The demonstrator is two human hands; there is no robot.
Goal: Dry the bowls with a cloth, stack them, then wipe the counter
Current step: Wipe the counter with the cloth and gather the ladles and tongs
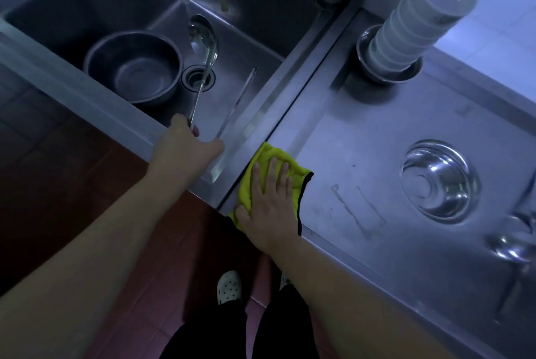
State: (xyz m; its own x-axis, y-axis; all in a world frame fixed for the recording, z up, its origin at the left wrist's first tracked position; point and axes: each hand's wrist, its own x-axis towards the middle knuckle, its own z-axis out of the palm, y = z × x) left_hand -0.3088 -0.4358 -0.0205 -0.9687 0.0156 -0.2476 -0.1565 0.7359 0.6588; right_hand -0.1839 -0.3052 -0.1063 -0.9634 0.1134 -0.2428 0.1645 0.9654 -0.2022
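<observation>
Yellow microfibre, black-edged: I found the cloth (271, 181) lying at the near left corner of the steel counter (362, 155), just beside the sink edge. The right hand (268, 207) lay flat on it, fingers straight and slightly spread, palm pressing the fabric down. The left hand (188, 145) rested on the sink's front rim, fingers curled round the thin handle of a steel ladle (203, 42), whose bowl lay in the sink (87, 1) above the round drain (198, 77).

I noted a tall, leaning stack of white bowls (414, 19) seated in a steel bowl (367, 48) at the far side of the counter, well apart from the cloth. A shiny, round steel bowl (441, 181) stood alone on the counter to the right. A deep steel pot (133, 67) sat in the sink, left of the drain. The counter surface was dull, brushed and faintly streaked.
</observation>
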